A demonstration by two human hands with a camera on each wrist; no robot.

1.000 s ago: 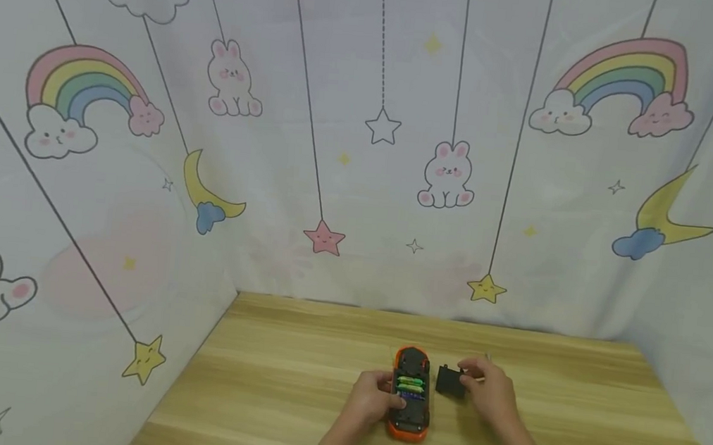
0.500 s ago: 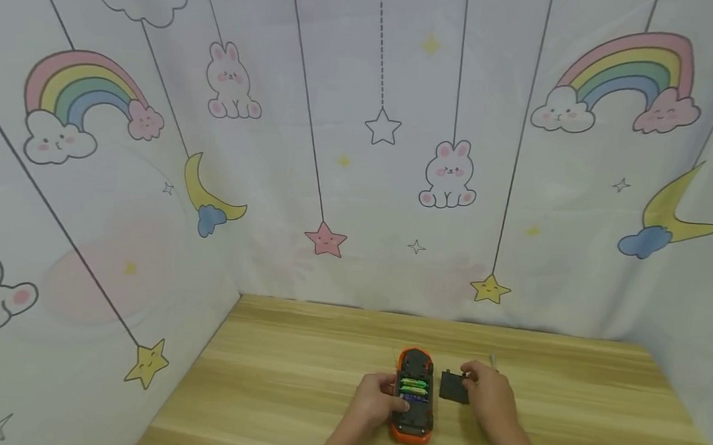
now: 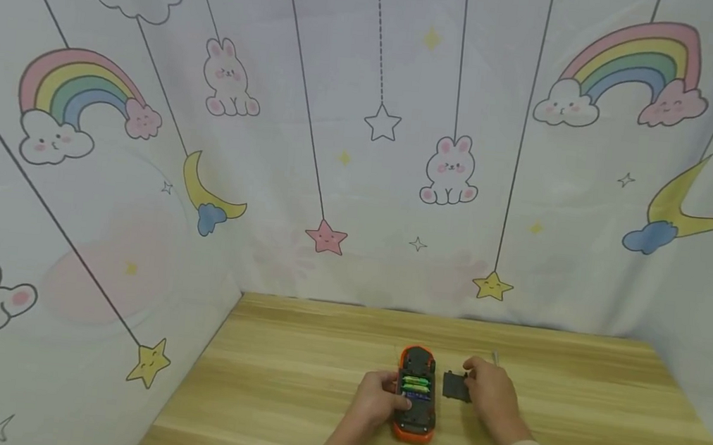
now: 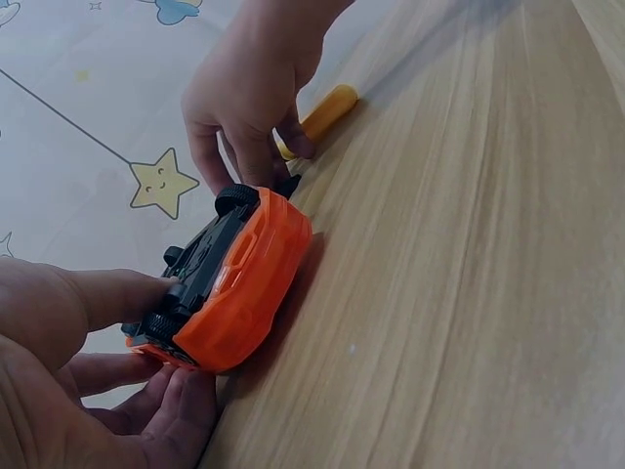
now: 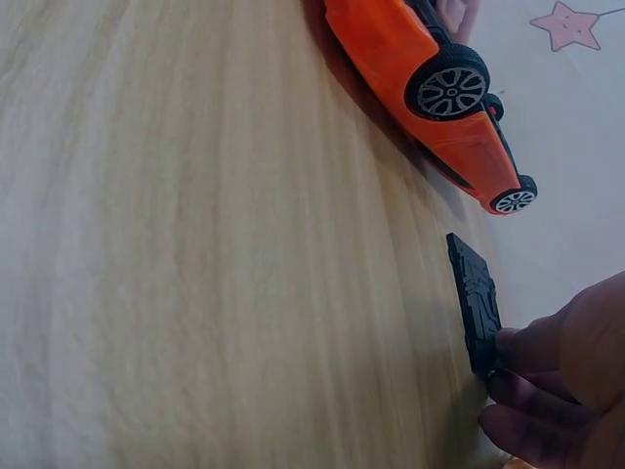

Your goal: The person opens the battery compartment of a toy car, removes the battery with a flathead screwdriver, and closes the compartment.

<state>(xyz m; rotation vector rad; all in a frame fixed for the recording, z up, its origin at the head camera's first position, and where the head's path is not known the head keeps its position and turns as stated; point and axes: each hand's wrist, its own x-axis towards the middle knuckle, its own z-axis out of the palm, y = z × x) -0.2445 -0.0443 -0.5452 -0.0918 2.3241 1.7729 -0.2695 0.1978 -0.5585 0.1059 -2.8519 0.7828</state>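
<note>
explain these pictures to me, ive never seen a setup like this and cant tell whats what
No robot here: one person works bare-handed. The wide view comes from a camera worn on the head; the two close views come from cameras on each wrist. On the wooden table an orange toy car lies upside down, with batteries showing. The left hand holds the car, and the right hand pinches a flat black piece beside it, not touching it. A yellow-handled tool lies near the right hand.
</note>
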